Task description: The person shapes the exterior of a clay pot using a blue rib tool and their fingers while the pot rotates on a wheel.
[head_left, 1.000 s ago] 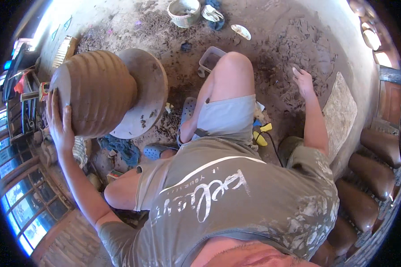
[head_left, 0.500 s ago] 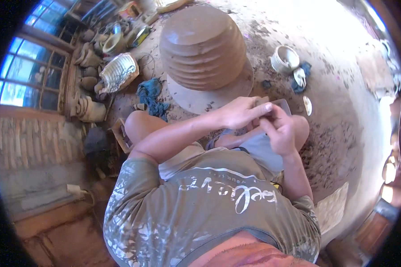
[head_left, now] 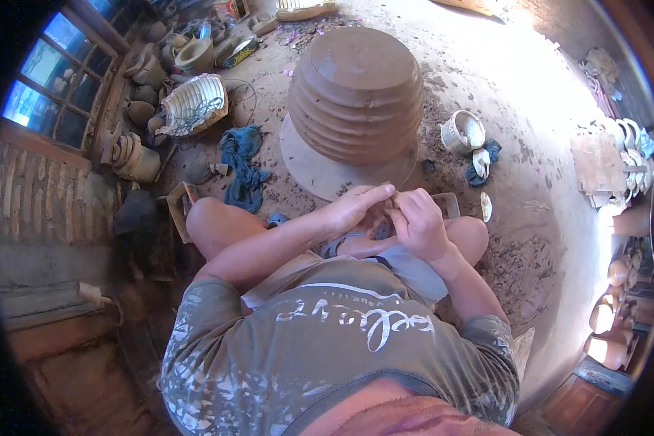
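My left hand (head_left: 354,208) has left the twelve-o'clock ribbed clay pot (head_left: 356,94) untouched, joining my right hand (head_left: 420,224); their grip I can't tell.

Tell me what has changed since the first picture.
The bare left hand let go of the ribbed brown clay pot and moved rightward; the bare right hand came leftward to meet it. Anything held is unclear. The pot still sits on the flat round brown disc.
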`<state>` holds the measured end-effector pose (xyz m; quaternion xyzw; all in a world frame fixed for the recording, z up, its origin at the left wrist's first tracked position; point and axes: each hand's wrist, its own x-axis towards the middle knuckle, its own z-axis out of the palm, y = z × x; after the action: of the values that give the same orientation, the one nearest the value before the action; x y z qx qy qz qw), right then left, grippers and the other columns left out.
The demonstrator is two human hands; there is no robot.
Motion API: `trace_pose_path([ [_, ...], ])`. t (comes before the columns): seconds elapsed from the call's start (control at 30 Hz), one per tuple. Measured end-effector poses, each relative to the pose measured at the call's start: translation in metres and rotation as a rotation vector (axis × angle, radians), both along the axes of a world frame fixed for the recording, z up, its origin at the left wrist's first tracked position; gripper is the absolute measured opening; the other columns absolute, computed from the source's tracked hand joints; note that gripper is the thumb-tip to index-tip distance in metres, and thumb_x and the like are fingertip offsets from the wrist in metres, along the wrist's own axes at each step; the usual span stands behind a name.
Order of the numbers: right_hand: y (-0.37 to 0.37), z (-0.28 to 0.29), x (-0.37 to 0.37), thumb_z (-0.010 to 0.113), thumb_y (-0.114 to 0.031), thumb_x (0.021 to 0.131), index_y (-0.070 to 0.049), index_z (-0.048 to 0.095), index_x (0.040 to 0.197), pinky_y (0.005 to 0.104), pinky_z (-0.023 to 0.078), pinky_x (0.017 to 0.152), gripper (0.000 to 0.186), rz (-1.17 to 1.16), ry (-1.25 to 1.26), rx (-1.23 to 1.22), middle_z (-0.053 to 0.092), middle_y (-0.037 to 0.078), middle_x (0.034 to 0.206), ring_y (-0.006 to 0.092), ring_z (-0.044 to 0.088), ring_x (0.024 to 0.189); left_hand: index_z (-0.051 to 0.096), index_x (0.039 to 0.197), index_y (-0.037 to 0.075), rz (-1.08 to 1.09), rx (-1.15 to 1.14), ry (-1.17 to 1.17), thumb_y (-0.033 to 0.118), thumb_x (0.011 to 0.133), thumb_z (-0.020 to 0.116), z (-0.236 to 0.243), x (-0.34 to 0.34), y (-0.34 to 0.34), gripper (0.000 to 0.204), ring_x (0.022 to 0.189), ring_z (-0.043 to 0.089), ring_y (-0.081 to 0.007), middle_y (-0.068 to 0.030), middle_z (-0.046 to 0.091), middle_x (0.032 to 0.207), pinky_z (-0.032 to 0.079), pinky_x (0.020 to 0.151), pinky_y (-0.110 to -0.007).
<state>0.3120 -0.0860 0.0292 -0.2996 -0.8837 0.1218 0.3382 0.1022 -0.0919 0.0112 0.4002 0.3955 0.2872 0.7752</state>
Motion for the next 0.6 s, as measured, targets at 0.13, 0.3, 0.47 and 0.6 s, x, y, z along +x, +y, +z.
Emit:
trace_pose_path([
  [0.13,-0.004,0.010,-0.009,0.079,-0.005,0.089,0.003,0.071,0.117,0.0385,0.057,0.073,0.030,-0.042,0.227,-0.411,0.072,0.019,0.103,0.0302,0.070,0.087,0.067,0.097,0.005,0.066,0.368,-0.022,0.048,0.109,0.060,-0.008,-0.008,0.004,0.045,0.059,0.050,-0.0070,0.0021,0.056,0.070,0.039,0.052,-0.026],
  [0.3,0.001,-0.002,-0.009,0.081,-0.003,0.087,0.005,0.071,0.117,0.0387,0.057,0.073,0.032,-0.046,0.185,-0.242,0.072,0.018,0.100,0.0312,0.070,0.086,0.060,0.088,0.008,0.071,0.335,0.034,0.047,0.109,0.059,0.002,-0.011,-0.001,0.045,0.051,0.043,-0.0069,0.0037,0.050,0.064,0.033,0.046,-0.026],
  [0.47,0.014,0.026,-0.019,0.081,-0.002,0.086,0.006,0.072,0.112,0.0405,0.056,0.070,0.029,0.063,0.032,0.139,0.072,0.017,0.098,0.0337,0.069,0.081,0.064,0.087,0.008,0.004,0.005,-0.134,0.047,0.109,0.059,0.016,-0.027,0.009,0.046,0.053,0.047,-0.0056,0.0046,0.052,0.065,0.034,0.046,-0.025],
  [0.6,0.036,0.043,-0.021,0.081,-0.003,0.088,0.005,0.073,0.110,0.0392,0.057,0.071,0.024,0.005,-0.006,0.246,0.073,0.017,0.099,0.0329,0.070,0.083,0.059,0.082,0.009,0.365,0.305,-0.057,0.047,0.109,0.059,0.036,-0.031,0.020,0.046,0.052,0.046,-0.0063,0.0045,0.052,0.065,0.034,0.046,-0.027],
])
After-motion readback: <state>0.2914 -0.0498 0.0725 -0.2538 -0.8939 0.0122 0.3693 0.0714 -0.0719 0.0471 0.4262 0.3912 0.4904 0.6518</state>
